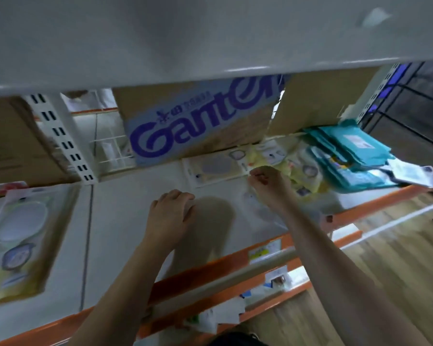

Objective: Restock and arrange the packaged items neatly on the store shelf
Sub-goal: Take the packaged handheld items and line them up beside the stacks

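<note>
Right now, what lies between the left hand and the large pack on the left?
Head view: only bare shelf and one dark seam separate left hand from pack.
</note>
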A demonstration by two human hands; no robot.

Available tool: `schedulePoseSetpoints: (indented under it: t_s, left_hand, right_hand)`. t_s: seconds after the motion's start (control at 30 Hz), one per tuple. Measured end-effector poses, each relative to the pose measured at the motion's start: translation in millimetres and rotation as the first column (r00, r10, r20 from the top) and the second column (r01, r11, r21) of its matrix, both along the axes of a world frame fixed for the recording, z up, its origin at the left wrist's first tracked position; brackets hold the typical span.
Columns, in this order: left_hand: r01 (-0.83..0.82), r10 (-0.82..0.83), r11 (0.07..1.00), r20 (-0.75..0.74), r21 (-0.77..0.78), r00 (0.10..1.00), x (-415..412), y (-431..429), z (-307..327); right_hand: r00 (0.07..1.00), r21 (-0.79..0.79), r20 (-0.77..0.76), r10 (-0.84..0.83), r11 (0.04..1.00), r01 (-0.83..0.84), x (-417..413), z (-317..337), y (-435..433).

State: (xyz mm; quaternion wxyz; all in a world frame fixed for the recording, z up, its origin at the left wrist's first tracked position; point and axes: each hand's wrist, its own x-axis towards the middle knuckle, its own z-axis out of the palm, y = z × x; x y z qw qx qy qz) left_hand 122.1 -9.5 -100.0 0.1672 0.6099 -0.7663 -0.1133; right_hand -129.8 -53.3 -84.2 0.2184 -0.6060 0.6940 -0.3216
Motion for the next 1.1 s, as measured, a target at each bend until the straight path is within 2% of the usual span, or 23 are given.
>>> schedulePoseSetpoints:
  t_s: [0.17, 0.37, 0.63, 0.8, 1.1]
  left_hand:
    - [-0.089, 0.089, 0.996, -0.034, 0.011, 0.995, -47.8, -12.2, -1.2]
    - [-0.225, 0.224, 0.974, -0.078, -0.009, 0.972, -87.9, -11.9, -3.7]
    - [-0.353, 0.344, 0.931, -0.1, -0.096, 0.934, -108.1, -5.5, -6.2]
    - [-0.382, 0.376, 0.914, -0.063, -0.136, 0.924, -111.2, -2.6, -14.2]
    - [-0.408, 0.404, 0.899, -0.056, -0.157, 0.913, -111.5, -8.8, -20.0]
  right_hand:
    - [0.998, -0.086, -0.054, 0.018, 0.996, -0.023, -69.7, 2.1, -35.0]
    - [0.984, -0.07, -0.172, 0.054, 0.995, -0.067, -125.4, -9.1, -79.3]
    - [0.909, 0.125, -0.364, 0.201, 0.978, -0.166, -134.4, -21.1, -118.4]
    - [0.93, 0.239, -0.298, 0.217, 0.96, -0.148, -133.2, -16.1, -138.1]
    - [0.933, 0.297, -0.27, 0.238, 0.942, -0.154, -130.1, -9.7, -143.5]
